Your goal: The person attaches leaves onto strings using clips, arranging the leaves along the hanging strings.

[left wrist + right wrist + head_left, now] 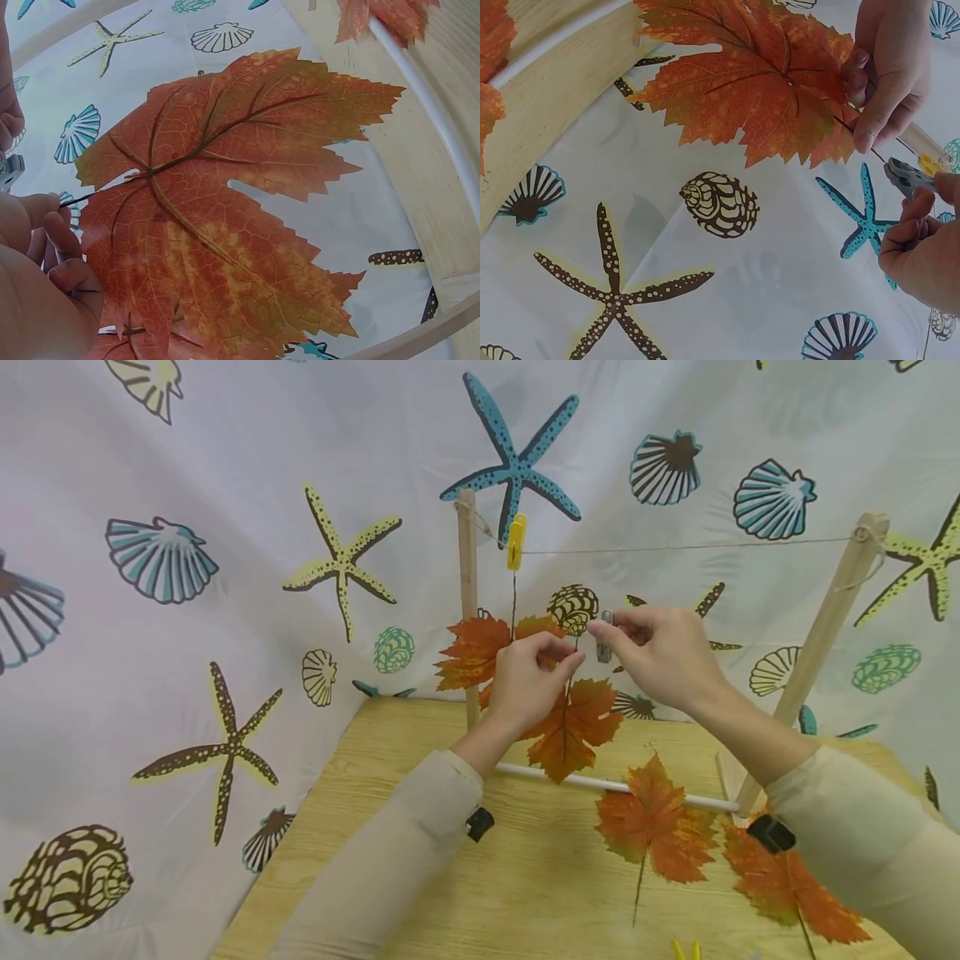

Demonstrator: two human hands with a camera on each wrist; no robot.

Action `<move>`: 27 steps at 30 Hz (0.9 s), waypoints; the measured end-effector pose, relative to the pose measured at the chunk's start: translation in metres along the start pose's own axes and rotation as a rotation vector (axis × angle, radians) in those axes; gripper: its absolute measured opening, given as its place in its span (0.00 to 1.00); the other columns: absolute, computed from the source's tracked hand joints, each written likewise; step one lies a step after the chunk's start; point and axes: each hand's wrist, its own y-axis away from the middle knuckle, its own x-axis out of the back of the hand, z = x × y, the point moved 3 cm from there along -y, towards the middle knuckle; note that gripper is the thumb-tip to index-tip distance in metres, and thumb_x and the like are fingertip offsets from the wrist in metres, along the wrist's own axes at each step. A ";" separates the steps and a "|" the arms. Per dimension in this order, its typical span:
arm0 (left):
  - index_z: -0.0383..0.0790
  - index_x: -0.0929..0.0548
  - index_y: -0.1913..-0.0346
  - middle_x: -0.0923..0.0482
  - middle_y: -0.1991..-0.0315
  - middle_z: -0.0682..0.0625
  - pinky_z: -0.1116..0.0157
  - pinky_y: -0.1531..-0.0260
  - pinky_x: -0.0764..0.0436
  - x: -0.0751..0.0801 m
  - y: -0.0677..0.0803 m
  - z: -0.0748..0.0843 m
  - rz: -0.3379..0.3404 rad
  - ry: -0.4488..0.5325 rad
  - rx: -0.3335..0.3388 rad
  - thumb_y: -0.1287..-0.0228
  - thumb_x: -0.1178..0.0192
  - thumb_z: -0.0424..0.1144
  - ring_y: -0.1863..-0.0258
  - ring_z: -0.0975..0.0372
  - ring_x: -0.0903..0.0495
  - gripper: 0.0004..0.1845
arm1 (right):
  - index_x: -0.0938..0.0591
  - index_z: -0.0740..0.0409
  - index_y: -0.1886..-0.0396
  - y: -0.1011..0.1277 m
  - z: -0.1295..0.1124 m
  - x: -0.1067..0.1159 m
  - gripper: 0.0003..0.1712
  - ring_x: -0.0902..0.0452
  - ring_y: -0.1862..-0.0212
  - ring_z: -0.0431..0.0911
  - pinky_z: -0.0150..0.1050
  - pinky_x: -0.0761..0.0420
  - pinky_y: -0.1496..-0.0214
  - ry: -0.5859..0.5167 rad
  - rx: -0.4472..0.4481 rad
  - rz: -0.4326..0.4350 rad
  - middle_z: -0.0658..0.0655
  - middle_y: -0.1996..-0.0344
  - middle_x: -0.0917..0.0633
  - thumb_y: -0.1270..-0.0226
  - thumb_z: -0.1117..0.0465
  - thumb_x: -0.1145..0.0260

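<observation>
The left hand (528, 681) pinches the stem of an orange leaf (573, 727); the right hand (660, 656) pinches a grey clip (604, 639) just right of it.

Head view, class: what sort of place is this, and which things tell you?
Probably a craft corner indoors. A wooden table stands against a seashell-print curtain, and a small wooden rack with a string has an orange leaf pegged up.
</observation>
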 end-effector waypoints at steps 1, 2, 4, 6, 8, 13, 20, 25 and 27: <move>0.42 0.13 0.58 0.14 0.64 0.51 0.71 0.72 0.28 0.000 -0.001 0.001 0.000 0.003 -0.003 0.33 0.34 0.45 0.73 0.62 0.27 0.10 | 0.10 0.58 0.61 -0.002 0.000 0.001 0.20 0.19 0.72 0.47 0.41 0.23 0.67 0.001 0.003 0.003 0.57 0.73 0.11 0.27 0.47 0.37; 0.42 0.13 0.58 0.14 0.63 0.51 0.71 0.72 0.28 0.000 -0.002 0.003 0.000 0.004 -0.005 0.32 0.35 0.45 0.72 0.62 0.27 0.10 | 0.11 0.58 0.59 -0.004 -0.001 0.002 0.20 0.18 0.71 0.47 0.40 0.23 0.67 0.000 0.006 0.008 0.57 0.72 0.11 0.27 0.47 0.37; 0.42 0.13 0.57 0.13 0.63 0.51 0.71 0.71 0.27 0.001 -0.004 0.005 0.007 0.002 -0.007 0.32 0.35 0.45 0.71 0.62 0.26 0.10 | 0.11 0.58 0.59 -0.008 -0.002 0.004 0.19 0.18 0.71 0.47 0.40 0.23 0.68 -0.010 0.004 0.012 0.57 0.72 0.11 0.27 0.48 0.36; 0.42 0.13 0.58 0.13 0.63 0.52 0.71 0.70 0.27 0.002 -0.004 0.007 0.016 -0.005 -0.003 0.33 0.34 0.45 0.70 0.62 0.25 0.10 | 0.10 0.58 0.58 -0.010 -0.003 0.004 0.18 0.17 0.69 0.46 0.39 0.23 0.68 -0.019 0.001 0.008 0.57 0.70 0.11 0.27 0.48 0.36; 0.42 0.13 0.58 0.13 0.63 0.52 0.71 0.70 0.27 0.003 -0.005 0.007 0.028 -0.018 -0.005 0.33 0.34 0.45 0.70 0.62 0.24 0.09 | 0.10 0.57 0.58 -0.012 -0.005 0.005 0.18 0.17 0.68 0.47 0.39 0.23 0.67 -0.032 -0.005 0.000 0.57 0.69 0.10 0.27 0.48 0.36; 0.42 0.13 0.60 0.13 0.64 0.51 0.71 0.73 0.29 0.005 -0.010 0.009 0.060 -0.029 -0.038 0.33 0.34 0.45 0.74 0.62 0.27 0.10 | 0.11 0.57 0.51 -0.017 -0.007 0.007 0.20 0.13 0.60 0.52 0.48 0.17 0.59 -0.018 -0.025 -0.001 0.60 0.58 0.10 0.28 0.47 0.36; 0.41 0.12 0.59 0.13 0.64 0.49 0.70 0.76 0.30 0.013 -0.018 0.012 0.080 -0.028 -0.053 0.33 0.34 0.45 0.78 0.62 0.29 0.10 | 0.09 0.56 0.56 -0.029 -0.009 0.012 0.19 0.14 0.62 0.51 0.47 0.18 0.61 -0.015 0.007 0.021 0.59 0.61 0.09 0.29 0.47 0.35; 0.41 0.13 0.59 0.13 0.63 0.49 0.69 0.74 0.29 0.012 -0.022 0.015 0.087 -0.018 -0.040 0.33 0.33 0.44 0.76 0.61 0.28 0.10 | 0.09 0.55 0.56 -0.035 -0.009 0.017 0.20 0.18 0.66 0.48 0.40 0.22 0.66 -0.050 -0.033 0.016 0.59 0.66 0.10 0.30 0.45 0.34; 0.41 0.13 0.59 0.13 0.63 0.49 0.69 0.73 0.29 0.011 -0.023 0.015 0.083 -0.009 -0.027 0.33 0.33 0.44 0.75 0.61 0.27 0.10 | 0.10 0.54 0.53 -0.037 -0.008 0.019 0.20 0.17 0.66 0.46 0.37 0.22 0.66 -0.066 -0.057 0.018 0.58 0.64 0.10 0.30 0.45 0.34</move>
